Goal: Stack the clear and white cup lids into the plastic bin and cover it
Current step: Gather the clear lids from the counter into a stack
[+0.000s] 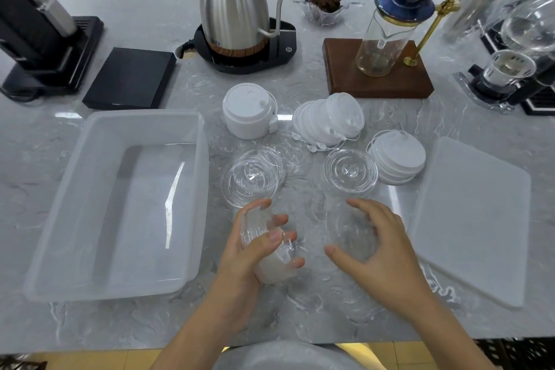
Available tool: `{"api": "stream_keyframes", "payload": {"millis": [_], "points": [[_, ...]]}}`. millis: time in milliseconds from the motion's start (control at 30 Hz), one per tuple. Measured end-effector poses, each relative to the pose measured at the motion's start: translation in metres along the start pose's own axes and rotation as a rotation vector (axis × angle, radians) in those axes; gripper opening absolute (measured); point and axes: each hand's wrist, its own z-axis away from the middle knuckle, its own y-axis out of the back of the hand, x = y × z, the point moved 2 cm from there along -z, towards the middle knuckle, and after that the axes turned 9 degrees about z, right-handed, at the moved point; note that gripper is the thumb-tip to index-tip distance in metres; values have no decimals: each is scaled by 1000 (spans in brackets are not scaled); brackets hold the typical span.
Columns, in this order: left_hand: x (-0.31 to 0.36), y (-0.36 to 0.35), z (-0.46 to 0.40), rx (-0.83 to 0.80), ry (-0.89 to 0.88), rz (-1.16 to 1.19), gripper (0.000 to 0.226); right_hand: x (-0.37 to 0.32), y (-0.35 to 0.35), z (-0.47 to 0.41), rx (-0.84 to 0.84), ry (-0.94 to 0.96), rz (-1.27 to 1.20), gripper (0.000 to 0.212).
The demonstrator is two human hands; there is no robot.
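My left hand grips a stack of clear lids tilted on its side, just right of the translucent plastic bin, which holds nothing. My right hand curls over a clear lid lying on the counter, fingers around its rim. More clear lids lie further back: an overlapping group and a small stack. White lids stand in an upright stack, a toppled row and a low stack. The bin's flat cover lies at the right.
Behind the lids stand a steel gooseneck kettle on a black base, a black scale, a black grinder, a glass dish, a pour-over stand on a wooden block and glassware at the right.
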Motion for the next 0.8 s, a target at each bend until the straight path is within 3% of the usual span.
{"api": "stream_keyframes", "payload": {"millis": [167,267,433,667,800], "points": [[-2,0,0,-9,15,12,92,-16,2,0,-149,41,-656,54],[-3,-1,1,-19,18,11,90,-24,-2,-1,-160,-86,-946,46],[-5,0,-1,-35,6,5,91,-40,-10,1,-71,-142,-959,62],[-3,-1,2,-35,3,-75,92,-48,-14,-3,-45,-79,-911,29],[-3,-5,4,-58,14,-52,91,-54,-16,-5,-32,-25,-817,24]]}}
